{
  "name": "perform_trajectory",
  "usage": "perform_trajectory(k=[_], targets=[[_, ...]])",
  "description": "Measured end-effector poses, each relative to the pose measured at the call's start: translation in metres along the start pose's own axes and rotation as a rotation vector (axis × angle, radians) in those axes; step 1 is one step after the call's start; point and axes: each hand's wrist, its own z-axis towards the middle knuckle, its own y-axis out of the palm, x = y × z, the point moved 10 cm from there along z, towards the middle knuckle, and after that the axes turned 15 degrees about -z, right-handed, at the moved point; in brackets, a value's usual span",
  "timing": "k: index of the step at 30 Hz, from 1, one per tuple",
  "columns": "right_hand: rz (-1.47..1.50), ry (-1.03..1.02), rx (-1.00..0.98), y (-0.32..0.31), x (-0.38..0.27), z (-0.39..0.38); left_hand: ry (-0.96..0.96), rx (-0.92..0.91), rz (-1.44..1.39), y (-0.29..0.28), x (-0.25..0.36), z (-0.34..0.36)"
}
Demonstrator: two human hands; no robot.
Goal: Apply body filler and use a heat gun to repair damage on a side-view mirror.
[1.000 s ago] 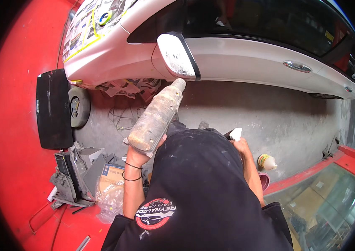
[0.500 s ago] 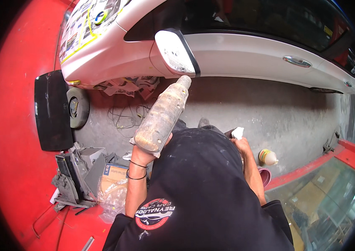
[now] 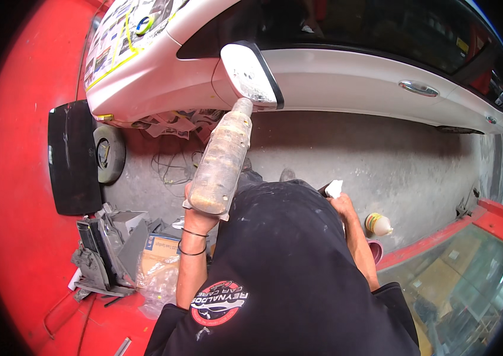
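My left hand point(image 3: 199, 219) is closed beneath a grimy, bottle-shaped tool point(image 3: 219, 166) that looks like a heat gun; its wide rounded end is near my wrist. The tool's narrow nozzle points up at the white side mirror point(image 3: 248, 74) and overlaps its lower edge in the head view, so I cannot tell whether they touch. Patchy grey marks show on the mirror cover. At my right side, my right hand point(image 3: 342, 206) is closed around a crumpled white cloth or paper point(image 3: 334, 188). A dark edge shows beside that white piece.
The white car point(image 3: 334, 77) stands ahead, its hood covered with newspaper point(image 3: 109, 47) and yellow tape. A wheel point(image 3: 109, 153) and black panel point(image 3: 73, 157) are at left. Scrap parts point(image 3: 100, 255) and a cardboard box point(image 3: 159, 255) lie nearer. At right are a bottle point(image 3: 378, 224) and glass point(image 3: 459, 291).
The tool in my left hand has swung left, its nozzle now overlapping the mirror's lower left edge. My right hand has hardly moved and keeps the white piece.
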Motion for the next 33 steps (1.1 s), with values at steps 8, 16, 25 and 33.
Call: perform_trajectory(k=[8,16,25,33], targets=[[-0.153,-0.177,0.051,-0.005,-0.014,0.008,-0.069,-0.042,0.024,-0.009,-0.013,-0.006],[0.377,0.016,0.341,-0.115,-0.074,-0.03,-0.05,-0.052,-0.079,-0.028,-0.009,0.022],[0.84,-0.056,0.613,-0.147,-0.256,-0.12,-0.046,-0.281,-0.189,-0.102,-0.073,0.094],[0.849,0.013,0.736,-0.124,-0.379,-0.169,0.225,-0.479,-0.188,-0.147,-0.091,0.157]])
